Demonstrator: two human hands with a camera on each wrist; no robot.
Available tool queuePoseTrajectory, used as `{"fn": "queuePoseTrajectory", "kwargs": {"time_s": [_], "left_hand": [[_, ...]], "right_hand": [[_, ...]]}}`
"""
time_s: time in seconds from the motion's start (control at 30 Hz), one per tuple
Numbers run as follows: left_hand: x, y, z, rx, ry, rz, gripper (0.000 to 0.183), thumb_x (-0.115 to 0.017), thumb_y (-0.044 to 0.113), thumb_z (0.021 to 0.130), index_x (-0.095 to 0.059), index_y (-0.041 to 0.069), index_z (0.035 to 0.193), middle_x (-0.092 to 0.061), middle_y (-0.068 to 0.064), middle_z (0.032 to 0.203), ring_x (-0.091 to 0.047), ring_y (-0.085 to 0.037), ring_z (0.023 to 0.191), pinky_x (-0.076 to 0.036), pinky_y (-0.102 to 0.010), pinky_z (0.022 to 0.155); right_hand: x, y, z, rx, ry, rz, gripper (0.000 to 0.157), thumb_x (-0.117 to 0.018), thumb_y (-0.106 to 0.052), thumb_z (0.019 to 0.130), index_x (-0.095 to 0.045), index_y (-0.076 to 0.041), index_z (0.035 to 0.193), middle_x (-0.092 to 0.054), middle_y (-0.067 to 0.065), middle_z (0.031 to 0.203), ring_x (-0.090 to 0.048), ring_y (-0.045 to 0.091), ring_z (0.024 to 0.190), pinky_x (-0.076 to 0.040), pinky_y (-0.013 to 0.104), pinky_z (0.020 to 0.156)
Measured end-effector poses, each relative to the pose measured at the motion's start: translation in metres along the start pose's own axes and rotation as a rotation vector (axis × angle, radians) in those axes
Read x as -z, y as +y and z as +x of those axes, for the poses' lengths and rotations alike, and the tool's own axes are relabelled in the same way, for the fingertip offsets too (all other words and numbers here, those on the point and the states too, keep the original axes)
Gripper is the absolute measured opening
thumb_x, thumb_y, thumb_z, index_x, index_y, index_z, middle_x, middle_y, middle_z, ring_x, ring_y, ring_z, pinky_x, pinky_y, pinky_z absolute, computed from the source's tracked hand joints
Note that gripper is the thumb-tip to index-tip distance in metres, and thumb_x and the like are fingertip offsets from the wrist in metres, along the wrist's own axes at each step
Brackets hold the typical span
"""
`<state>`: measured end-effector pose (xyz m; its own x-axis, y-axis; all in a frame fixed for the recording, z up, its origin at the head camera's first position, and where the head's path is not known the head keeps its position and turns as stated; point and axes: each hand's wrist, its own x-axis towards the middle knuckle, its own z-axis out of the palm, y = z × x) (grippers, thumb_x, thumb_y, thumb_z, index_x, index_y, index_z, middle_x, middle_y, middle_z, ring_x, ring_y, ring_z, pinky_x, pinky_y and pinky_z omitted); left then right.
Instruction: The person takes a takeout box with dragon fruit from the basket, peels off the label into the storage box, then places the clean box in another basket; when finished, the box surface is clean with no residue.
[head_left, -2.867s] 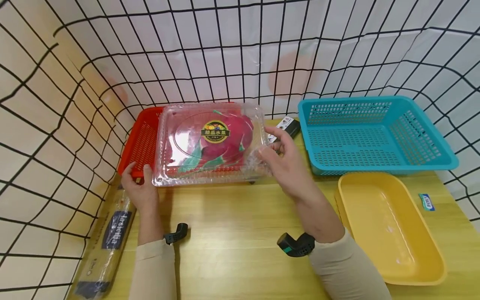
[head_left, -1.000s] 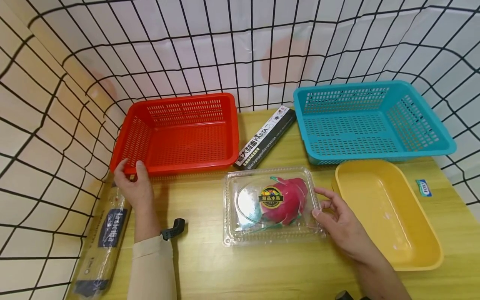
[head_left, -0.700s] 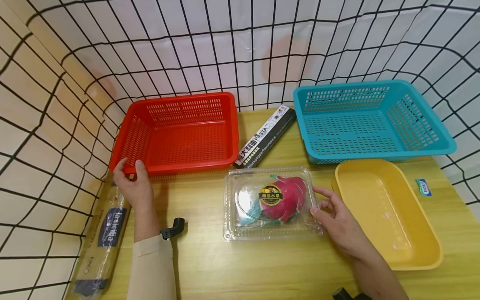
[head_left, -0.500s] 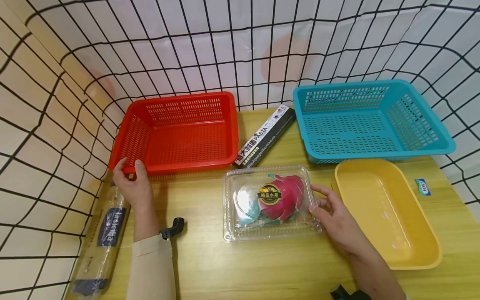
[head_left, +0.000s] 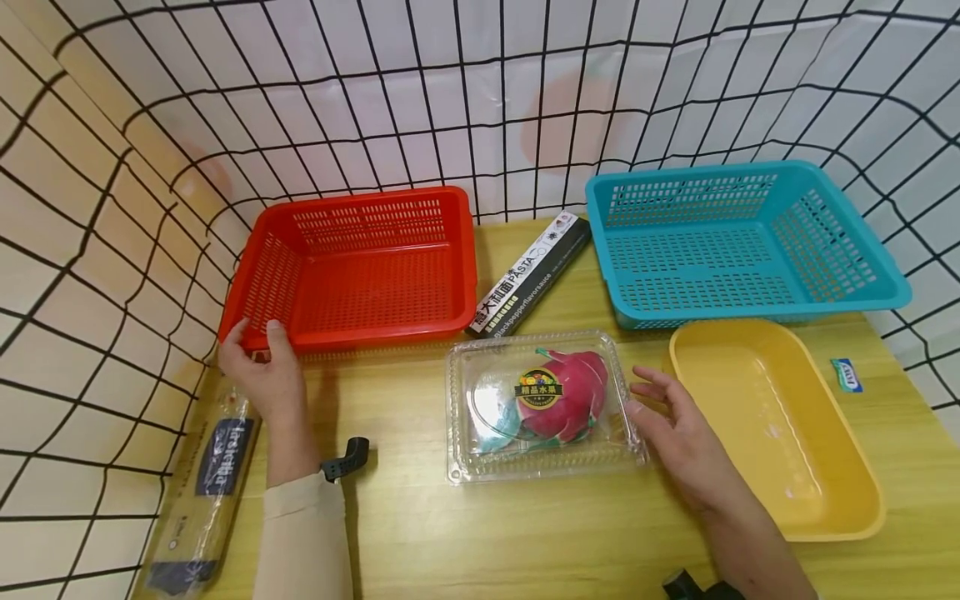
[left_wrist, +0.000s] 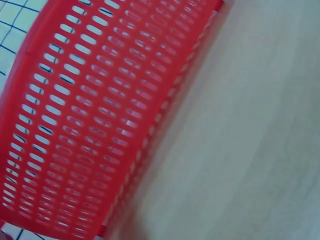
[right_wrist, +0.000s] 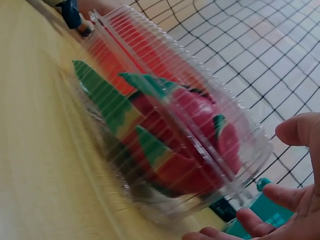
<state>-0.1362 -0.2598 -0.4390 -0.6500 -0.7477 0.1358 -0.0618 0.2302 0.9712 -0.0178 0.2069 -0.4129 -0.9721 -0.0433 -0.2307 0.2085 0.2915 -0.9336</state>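
Note:
A clear plastic clamshell box [head_left: 491, 467] lies closed on the table in the head view, a label on its lid. Inside it is a pink dragon fruit [head_left: 585, 392] with green scales, seen from the side in the right wrist view. My right hand [head_left: 682, 442] is just right of the box, fingers spread and extended, fingertips close to its right edge. At the front left corner of the red basket [head_left: 375, 333], my left hand [head_left: 270, 379] holds the rim with thumb and fingers. In the left wrist view only the red basket's side [left_wrist: 90, 115] shows; that hand is out of frame.
Between the red and blue baskets [head_left: 720, 312] lies a black-and-white pasta box [head_left: 532, 275]. A yellow bin [head_left: 772, 433] is right of my right hand, with a small packet [head_left: 847, 375] beyond. A long spaghetti pack [head_left: 217, 475] lies at left. Black wire grid [head_left: 502, 108] encloses the table.
The clamshell box came down from in front of the red basket to the table at centre right. My right hand has let go of its edge. The left hand stayed at the basket rim.

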Motion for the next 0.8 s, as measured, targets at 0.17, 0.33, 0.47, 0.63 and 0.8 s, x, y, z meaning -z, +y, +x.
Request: {"fn": "queuePoseTrajectory", "kwargs": {"time_s": [0.17, 0.33, 0.47, 0.63, 0.8], "left_hand": [[0.007, 0.013, -0.004, -0.002, 0.044, 0.048, 0.045, -0.060, 0.037, 0.101, -0.050, 0.017, 0.140, -0.013, -0.001, 0.170, -0.010, -0.017, 0.159, -0.019, -0.037, 0.129], [0.011, 0.026, -0.007, -0.164, 0.089, 0.073, 0.040, -0.062, 0.033, 0.099, -0.055, 0.016, 0.135, -0.032, -0.002, 0.161, -0.021, -0.015, 0.152, -0.021, -0.034, 0.125], [0.011, 0.040, -0.011, -0.307, 0.099, 0.039, 0.036, -0.065, 0.022, 0.097, -0.060, 0.007, 0.130, -0.049, -0.003, 0.146, -0.035, -0.013, 0.142, -0.024, -0.030, 0.121], [0.006, 0.062, -0.032, -0.356, -0.027, -0.092, 0.035, -0.066, 0.014, 0.096, -0.061, 0.004, 0.129, -0.055, 0.000, 0.138, -0.044, -0.012, 0.136, -0.034, -0.030, 0.114], [0.000, 0.077, -0.055, -0.520, -0.209, -0.140, 0.034, -0.067, 0.006, 0.095, -0.061, -0.003, 0.128, -0.059, -0.001, 0.131, -0.051, -0.012, 0.127, -0.042, -0.028, 0.106]], "right_hand": [[0.006, -0.008, 0.004, 0.060, 0.020, 0.001, 0.056, -0.050, -0.024, 0.107, -0.029, -0.007, 0.156, -0.037, 0.021, 0.151, -0.054, 0.023, 0.130, -0.045, 0.005, 0.091], [0.007, -0.020, 0.007, 0.141, 0.072, 0.021, 0.051, -0.052, -0.021, 0.106, -0.036, -0.011, 0.154, -0.040, 0.010, 0.146, -0.053, -0.005, 0.122, -0.045, 0.004, 0.095], [0.006, -0.032, 0.010, 0.198, 0.103, -0.021, 0.047, -0.055, -0.021, 0.106, -0.043, -0.014, 0.151, -0.045, -0.004, 0.146, -0.051, -0.003, 0.128, -0.044, 0.004, 0.097], [0.001, -0.047, 0.014, 0.254, 0.119, -0.132, 0.048, -0.060, -0.020, 0.103, -0.047, -0.012, 0.149, -0.047, 0.005, 0.149, -0.047, 0.018, 0.137, -0.041, 0.011, 0.108], [-0.011, -0.064, 0.023, 0.305, 0.089, -0.352, 0.048, -0.067, -0.025, 0.098, -0.054, -0.015, 0.144, -0.046, 0.011, 0.148, -0.041, 0.035, 0.140, -0.040, 0.061, 0.115]]}}
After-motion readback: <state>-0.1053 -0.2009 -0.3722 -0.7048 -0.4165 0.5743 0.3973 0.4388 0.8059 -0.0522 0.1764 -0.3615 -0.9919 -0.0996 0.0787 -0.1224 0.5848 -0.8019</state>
